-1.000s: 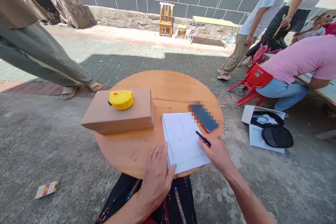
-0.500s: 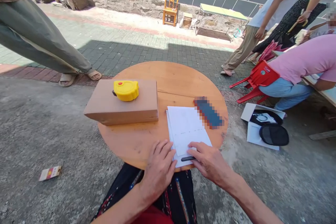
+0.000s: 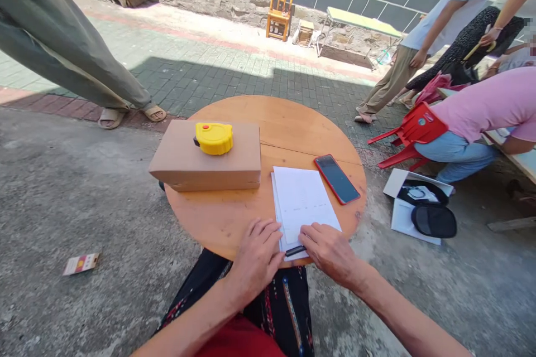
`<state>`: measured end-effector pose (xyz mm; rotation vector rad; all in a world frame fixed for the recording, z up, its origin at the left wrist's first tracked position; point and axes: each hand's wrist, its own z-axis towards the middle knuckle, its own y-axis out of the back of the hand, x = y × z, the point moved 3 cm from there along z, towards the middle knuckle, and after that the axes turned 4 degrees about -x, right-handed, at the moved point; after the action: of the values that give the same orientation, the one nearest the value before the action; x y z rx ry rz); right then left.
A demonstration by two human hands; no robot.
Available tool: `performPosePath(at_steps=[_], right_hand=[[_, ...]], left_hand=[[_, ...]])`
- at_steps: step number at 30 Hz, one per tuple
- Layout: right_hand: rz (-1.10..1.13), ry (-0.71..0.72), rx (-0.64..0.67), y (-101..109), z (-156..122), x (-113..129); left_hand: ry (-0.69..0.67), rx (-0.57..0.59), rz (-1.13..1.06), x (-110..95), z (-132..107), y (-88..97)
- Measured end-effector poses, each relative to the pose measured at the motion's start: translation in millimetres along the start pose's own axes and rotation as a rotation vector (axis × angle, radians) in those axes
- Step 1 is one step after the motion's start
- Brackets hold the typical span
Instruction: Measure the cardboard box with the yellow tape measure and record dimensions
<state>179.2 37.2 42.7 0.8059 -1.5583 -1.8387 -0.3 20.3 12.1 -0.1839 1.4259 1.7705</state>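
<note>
My left hand (image 3: 258, 259) lies flat at the left edge of the white paper sheets (image 3: 304, 192), fingers stretched out and thumb toward the pen. Over the lower right part of the paper, my right hand (image 3: 329, 248) is closed, its fingers curled around one end of a black pen (image 3: 295, 251). The rest of the pen sticks out to the left across the bottom of the paper. Beyond the right edge of the sheets lies a phone (image 3: 337, 178) with a red case. A yellow tape measure (image 3: 214, 139) rests on a brown cardboard box (image 3: 209, 173) at the left.
Everything stands on a round wooden table (image 3: 288, 117) at my knees. To the right are a red plastic chair (image 3: 421, 122) with a seated person in pink, and an opened white box (image 3: 404, 217) holding a black case. A standing person's legs (image 3: 79, 50) are at the left.
The right fingers have drawn together around the pen, and the pen has tilted with its left end lower. My view has shifted slightly, so the table's objects appear farther right.
</note>
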Motion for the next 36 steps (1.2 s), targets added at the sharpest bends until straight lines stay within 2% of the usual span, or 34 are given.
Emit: performPosePath(at_steps=[5, 12, 17, 20, 23, 26, 28, 30, 33, 36], right_hand=[[0.026, -0.027, -0.014, -1.4, 2.7, -0.6], [0.224, -0.152, 0.045, -6.2, 3.9, -1.3], [0.298, -0.187, 0.085, -5.1, 6.1, -4.7], [0.344, -0.208, 0.100, -1.5, 4.3, -3.8], [0.394, -0.222, 0.118, 1.5, 0.3, 0.4], [0.378, -0.224, 0.110, 1.6, -4.5, 5.6], [0.334, -0.219, 0.089, -0.1, -7.7, 8.9], [0.295, -0.217, 0.072, -2.9, -10.9, 11.9], [0.284, -0.227, 0.037, -7.0, -15.4, 14.9], [0.295, -0.228, -0.016, -10.0, -17.9, 15.6]], left_hand=[[0.013, 0.021, -0.045, 3.8, 0.2, 1.9], [0.017, 0.047, -0.089, 5.6, 1.3, 3.3], [0.006, -0.022, -0.183, 6.7, 2.8, 14.9], [0.058, -0.112, -0.264, 7.1, 14.5, 26.2], [0.041, -0.143, -0.249, 2.0, 46.9, 29.3], [-0.039, -0.059, -0.045, -6.4, 96.9, 11.5], [-0.100, 0.044, 0.128, -9.7, 129.7, -11.6], [-0.134, 0.096, 0.183, -9.1, 153.8, -35.4], [-0.168, 0.141, 0.208, -3.3, 167.6, -62.0], [-0.203, 0.175, 0.240, 2.6, 162.9, -71.5]])
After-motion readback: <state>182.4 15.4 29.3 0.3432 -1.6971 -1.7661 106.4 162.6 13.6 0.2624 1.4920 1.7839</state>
